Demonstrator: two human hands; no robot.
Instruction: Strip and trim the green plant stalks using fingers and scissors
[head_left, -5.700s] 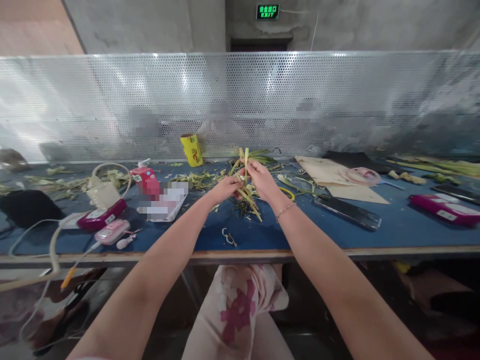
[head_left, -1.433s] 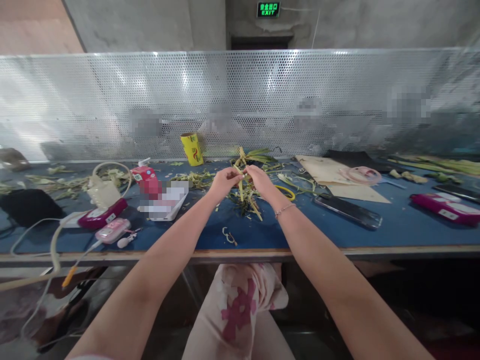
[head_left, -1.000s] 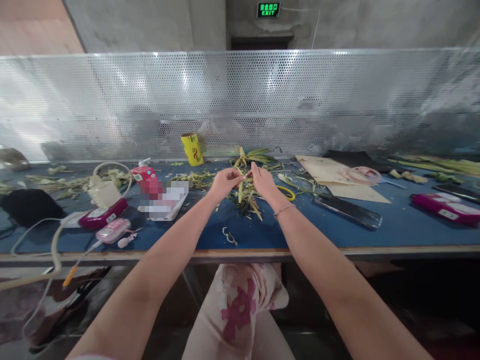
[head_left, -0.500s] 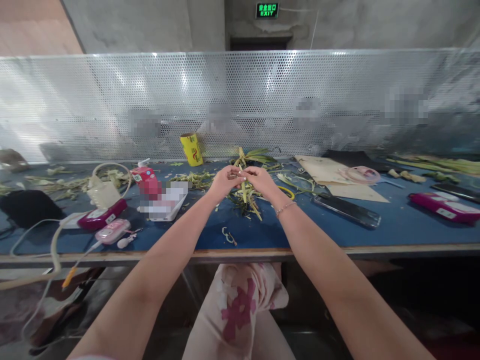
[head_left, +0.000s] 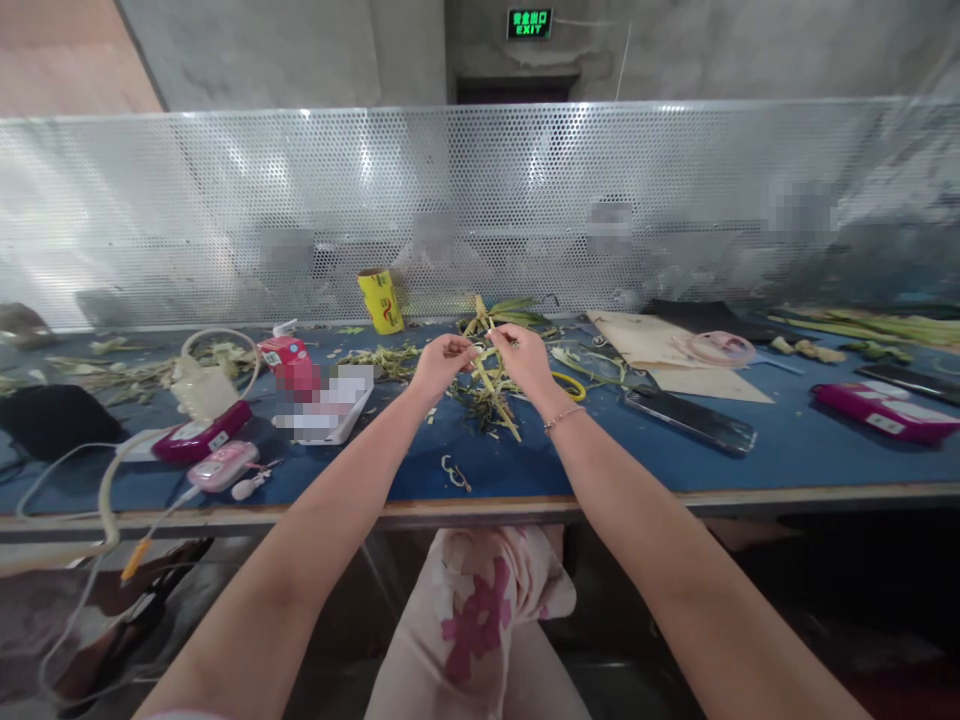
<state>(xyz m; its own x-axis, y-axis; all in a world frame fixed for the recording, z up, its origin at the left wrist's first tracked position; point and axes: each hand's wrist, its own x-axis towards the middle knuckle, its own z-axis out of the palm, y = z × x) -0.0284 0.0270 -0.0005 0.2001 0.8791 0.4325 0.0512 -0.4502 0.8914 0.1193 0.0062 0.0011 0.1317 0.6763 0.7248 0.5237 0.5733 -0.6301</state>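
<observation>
Head view: taking the pale stalk as the clock's centre, my right hand (head_left: 521,358) is pinching the pale stalk (head_left: 485,374) near its upper end. My left hand (head_left: 438,368) is bringing thumb and forefinger together at 9 o'clock; whether they are gripping it, I cannot tell. I judge that I am working the stalk between both hands, its thinness calling for light, steady fingers. Plant scraps (head_left: 489,404) are lying at 6 o'clock on the blue table (head_left: 525,475). A yellow roll (head_left: 382,303) is standing at 10, a dark phone (head_left: 690,420) lying between 3 and 4. At 12, a perforated metal screen (head_left: 480,150) is spanning the room below a glowing exit sign (head_left: 529,24).
</observation>
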